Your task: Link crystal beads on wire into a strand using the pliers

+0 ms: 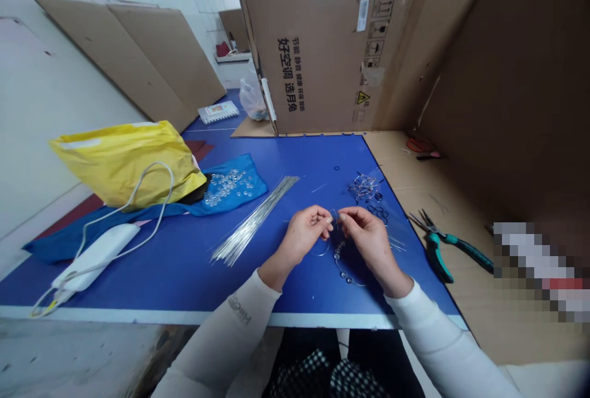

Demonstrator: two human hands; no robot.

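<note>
Fingers [326, 222] of the left hand [302, 232] and the right hand [369, 235] look pinched together on a thin wire [357, 284], over the blue counter [313, 158]. It seems light and springy; its clear beads [349, 280] may slide, so I would hold the bare wire near its tip.

The left hand [302, 233] and right hand [369, 239] are bare. Just behind the grip, the left sleeve [225, 339] and right sleeve [445, 338] begin, both white, long and softly creased. Grey lettering [240, 311] marks the left one a little back from the grip (it looks printed, though too small to read surely). Farther behind the grip, lowest in view, come black trousers [386, 358] and a black-and-white checked cloth [308, 376].
</note>
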